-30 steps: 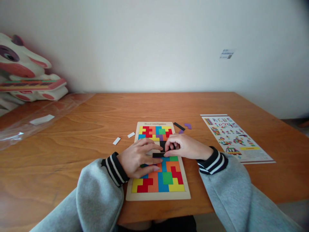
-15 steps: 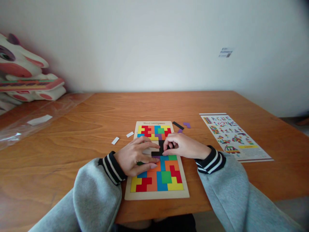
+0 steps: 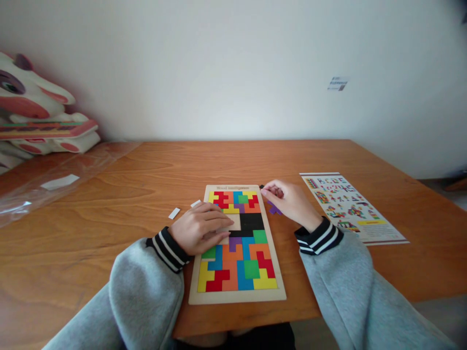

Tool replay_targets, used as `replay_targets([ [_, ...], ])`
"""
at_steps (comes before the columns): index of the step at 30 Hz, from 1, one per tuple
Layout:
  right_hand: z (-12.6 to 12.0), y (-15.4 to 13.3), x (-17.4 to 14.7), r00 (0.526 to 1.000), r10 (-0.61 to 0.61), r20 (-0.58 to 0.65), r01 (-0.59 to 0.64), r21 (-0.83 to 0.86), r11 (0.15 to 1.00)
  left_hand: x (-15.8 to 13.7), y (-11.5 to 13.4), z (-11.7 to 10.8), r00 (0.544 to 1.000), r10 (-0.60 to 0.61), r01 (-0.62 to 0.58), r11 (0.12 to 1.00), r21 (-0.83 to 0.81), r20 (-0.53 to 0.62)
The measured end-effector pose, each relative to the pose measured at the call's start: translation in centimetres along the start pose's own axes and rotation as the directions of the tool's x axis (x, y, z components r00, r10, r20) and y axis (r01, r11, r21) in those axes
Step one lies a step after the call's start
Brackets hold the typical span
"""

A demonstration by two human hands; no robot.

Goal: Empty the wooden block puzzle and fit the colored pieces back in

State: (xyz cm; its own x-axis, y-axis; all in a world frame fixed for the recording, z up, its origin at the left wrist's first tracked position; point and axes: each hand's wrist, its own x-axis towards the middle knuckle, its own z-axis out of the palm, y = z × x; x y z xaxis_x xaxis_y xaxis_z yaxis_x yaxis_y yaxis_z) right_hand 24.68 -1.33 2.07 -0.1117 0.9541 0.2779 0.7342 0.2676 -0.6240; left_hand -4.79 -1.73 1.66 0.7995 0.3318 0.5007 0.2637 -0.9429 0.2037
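A wooden puzzle board lies before me, filled with coloured block pieces around a bare pale gap. Joined black pieces sit in its middle right. My left hand rests over the board's left side with its fingers stretched out, covering part of the gap. Past the board's upper right corner, my right hand has thumb and fingers pinched at a loose black puzzle piece; only its tip shows. Purple pieces lie on the table just under that hand.
Two small white pieces lie left of the board, one partly behind my left hand. A printed pattern sheet is on the right. At far left are clear plastic wrap and a cow-shaped toy by the wall.
My right hand has left the black pieces on the board and moved up and right to the loose black piece. My left hand has drawn slightly left, uncovering more of the board.
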Motion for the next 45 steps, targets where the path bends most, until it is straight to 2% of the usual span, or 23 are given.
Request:
replay_targets([
  [2,-0.2,0.9,0.2,0.999,0.024,-0.045,-0.026,-0.048,0.999,-0.3,-0.6,-0.2,1.0,0.015,-0.014,0.998,0.056,-0.011],
  [5,-0.6,1.6,0.4,0.997,0.026,-0.072,-0.033,-0.1,0.994,-0.6,-1.1,-0.5,1.0,0.024,-0.024,0.999,0.047,0.011],
  [8,-0.9,1.6,0.5,0.997,-0.01,-0.07,0.0,-0.139,0.99,-0.6,-1.1,-0.7,1.0,0.009,-0.01,1.0,0.024,0.026],
  [11,-0.6,0.6,0.3,0.995,-0.078,-0.056,0.072,-0.091,0.993,-0.6,-1.2,-1.1,1.0,-0.014,0.013,0.999,0.037,0.018],
  [14,0.3,-1.4,-0.3,0.983,-0.176,0.055,0.174,0.045,0.984,-0.8,-1.4,-1.5,0.999,-0.033,0.032,0.999,0.044,0.023],
  [17,1.6,-3.5,-1.2,0.934,-0.304,0.189,0.28,0.144,0.949,-1.0,-1.5,-1.7,0.998,-0.055,0.055,0.998,0.009,0.035],
  [19,2.5,-4.6,-1.8,0.91,-0.338,0.238,0.299,0.185,0.936,-1.2,-1.6,-1.6,0.997,-0.069,0.07,0.997,-0.019,0.046],
  [24,4.1,-6.5,-2.3,0.909,-0.287,0.303,0.265,0.11,0.958,-1.5,-1.7,-1.0,0.995,-0.086,0.089,0.994,-0.06,0.053],
  [28,4.4,-8.1,-1.7,0.909,-0.168,0.382,0.197,-0.038,0.98,-1.5,-1.6,-1.3,0.993,-0.098,0.105,0.988,-0.114,0.069],
  [34,4.4,-9.2,-0.9,0.862,-0.043,0.506,0.012,0.064,0.998,-1.5,-1.5,-2.5,0.982,-0.147,0.168,0.966,-0.196,0.117],
  [40,4.7,-8.5,-0.9,0.9,0.023,0.435,-0.061,0.073,0.995,-1.5,-1.7,-2.3,0.979,-0.16,0.188,0.951,-0.246,0.128],
  [45,5.3,-8.8,-1.1,0.928,0.037,0.372,-0.052,0.03,0.998,-1.5,-1.8,-1.7,0.982,-0.165,0.185,0.946,-0.266,0.096],
])
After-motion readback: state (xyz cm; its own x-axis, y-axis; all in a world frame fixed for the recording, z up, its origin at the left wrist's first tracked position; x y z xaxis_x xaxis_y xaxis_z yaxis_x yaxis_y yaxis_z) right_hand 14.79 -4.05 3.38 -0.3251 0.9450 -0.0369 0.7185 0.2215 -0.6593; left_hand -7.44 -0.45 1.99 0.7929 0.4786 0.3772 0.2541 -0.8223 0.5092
